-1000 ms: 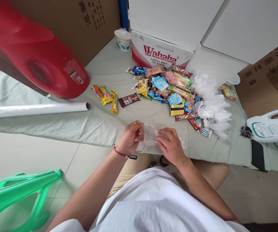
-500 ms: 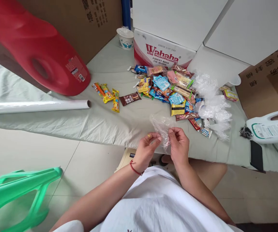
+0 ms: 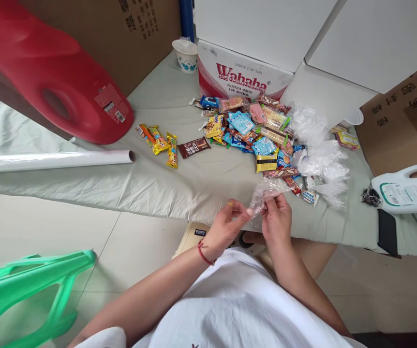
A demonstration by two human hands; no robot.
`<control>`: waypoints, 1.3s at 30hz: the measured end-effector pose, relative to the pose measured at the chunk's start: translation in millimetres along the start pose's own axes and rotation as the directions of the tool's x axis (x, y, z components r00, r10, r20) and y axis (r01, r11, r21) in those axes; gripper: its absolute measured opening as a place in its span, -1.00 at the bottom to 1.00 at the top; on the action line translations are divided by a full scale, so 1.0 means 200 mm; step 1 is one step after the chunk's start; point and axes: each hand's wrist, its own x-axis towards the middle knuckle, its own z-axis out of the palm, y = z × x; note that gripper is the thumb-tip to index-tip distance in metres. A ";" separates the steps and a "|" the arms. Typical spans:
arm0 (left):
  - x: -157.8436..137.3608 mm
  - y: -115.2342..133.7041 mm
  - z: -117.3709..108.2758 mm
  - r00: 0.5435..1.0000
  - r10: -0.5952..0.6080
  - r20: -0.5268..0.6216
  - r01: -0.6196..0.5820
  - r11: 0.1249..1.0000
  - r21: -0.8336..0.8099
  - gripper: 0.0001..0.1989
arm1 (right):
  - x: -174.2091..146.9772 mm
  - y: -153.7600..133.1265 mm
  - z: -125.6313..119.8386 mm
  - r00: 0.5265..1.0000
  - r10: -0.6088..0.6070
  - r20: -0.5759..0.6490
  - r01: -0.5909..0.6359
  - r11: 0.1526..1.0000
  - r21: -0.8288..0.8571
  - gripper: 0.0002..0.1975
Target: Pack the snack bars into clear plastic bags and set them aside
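A crumpled, thin clear plastic bag [image 3: 262,191] is between my two hands, just over the front edge of the cloth-covered table. My right hand [image 3: 277,220] pinches it between thumb and fingers. The thumb and fingertips of my left hand [image 3: 228,224] are closed at the bag's left side. Beyond the bag lies a heap of wrapped snacks [image 3: 245,130] in blue, yellow, brown and pink packets. A brown cocoa packet [image 3: 194,147] and several yellow-orange packets [image 3: 159,140] lie apart to the left. Crumpled clear plastic bags [image 3: 322,159] rest right of the heap.
On the left are a red jug [image 3: 85,96] and a white roll [image 3: 52,159]. A paper cup [image 3: 186,55] and a Wahaba-style printed carton [image 3: 243,72] stand behind. At right are a white bottle [image 3: 408,191] and a black phone [image 3: 387,232]. A green stool [image 3: 49,275] stands on the floor.
Both hands have shifted slightly right with the plastic bag. The bag's top now leans right, toward the snack heap, and looks more bunched up over my right hand.
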 end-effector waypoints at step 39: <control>0.05 0.02 0.02 0.983 -0.184 -0.021 0.183 0.982 -0.043 -0.56 | -0.03 -0.11 0.00 0.997 0.048 0.055 -0.050 0.998 0.035 -0.60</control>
